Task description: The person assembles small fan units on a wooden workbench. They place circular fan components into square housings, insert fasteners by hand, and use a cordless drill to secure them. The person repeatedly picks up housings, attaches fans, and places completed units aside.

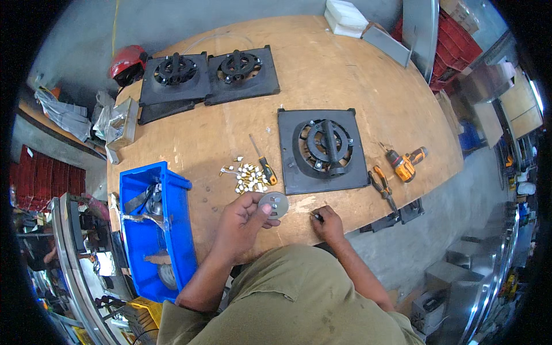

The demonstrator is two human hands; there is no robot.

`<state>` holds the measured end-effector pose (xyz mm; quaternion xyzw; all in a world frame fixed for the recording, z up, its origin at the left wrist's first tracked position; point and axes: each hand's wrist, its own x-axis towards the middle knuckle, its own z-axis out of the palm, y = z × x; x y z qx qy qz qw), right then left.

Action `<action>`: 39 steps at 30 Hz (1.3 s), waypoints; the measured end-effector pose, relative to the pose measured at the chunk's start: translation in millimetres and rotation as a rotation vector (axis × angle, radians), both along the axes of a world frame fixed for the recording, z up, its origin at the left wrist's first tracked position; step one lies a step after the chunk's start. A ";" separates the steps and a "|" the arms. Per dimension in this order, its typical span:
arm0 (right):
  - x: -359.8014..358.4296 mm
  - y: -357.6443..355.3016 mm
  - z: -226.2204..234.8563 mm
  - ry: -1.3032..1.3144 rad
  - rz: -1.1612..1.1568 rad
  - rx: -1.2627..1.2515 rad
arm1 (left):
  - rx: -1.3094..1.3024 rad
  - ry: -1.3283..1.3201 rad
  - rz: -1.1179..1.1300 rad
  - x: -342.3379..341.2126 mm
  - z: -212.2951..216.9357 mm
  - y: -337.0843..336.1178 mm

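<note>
My left hand (pixel 238 224) pinches a round grey metal disc (pixel 280 202) with small cutouts, held over the near edge of the table. To its right, my right hand (pixel 329 226) is closed on a small dark piece (pixel 315 215), too small to name. Just beyond my hands lies a black square plate with a round vented centre and a crossbar (pixel 293 183). Left of that plate are a screwdriver (pixel 266 169) with a yellow-and-black handle and a pile of small white-and-brass fittings (pixel 251 179).
A blue bin (pixel 183 230) with metal parts stands at the left. Pliers (pixel 383 187) and an orange cordless drill (pixel 403 165) lie at the right. Two similar black plates (pixel 198 95) sit at the far left, near a red helmet (pixel 127 60). White foam (pixel 345 17) rests at the back.
</note>
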<state>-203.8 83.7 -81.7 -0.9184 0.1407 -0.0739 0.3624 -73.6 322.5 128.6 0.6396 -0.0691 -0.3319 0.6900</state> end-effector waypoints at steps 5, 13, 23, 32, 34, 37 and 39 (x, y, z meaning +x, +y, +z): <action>0.8 -0.1 1.5 -0.002 0.005 0.008 | -0.003 -0.020 -0.003 -3.2 2.5 -0.9; 25.2 21.3 39.4 -0.065 0.147 -0.245 | 0.152 -0.086 0.078 12.0 -12.2 29.7; 91.7 49.7 33.1 0.124 0.530 -0.419 | 0.192 -0.162 0.127 18.6 -19.1 48.7; 86.6 44.5 22.6 0.125 0.536 -0.317 | 0.143 -0.128 0.138 22.2 -34.7 52.1; 87.5 42.5 20.8 0.089 0.514 -0.139 | 0.142 -0.114 0.110 24.3 -38.0 51.7; 92.0 40.9 19.8 0.043 0.504 -0.001 | 0.130 -0.104 0.099 25.9 -41.1 52.0; 94.5 40.1 21.4 0.210 0.389 0.380 | 0.136 -0.104 0.088 26.8 -42.2 53.4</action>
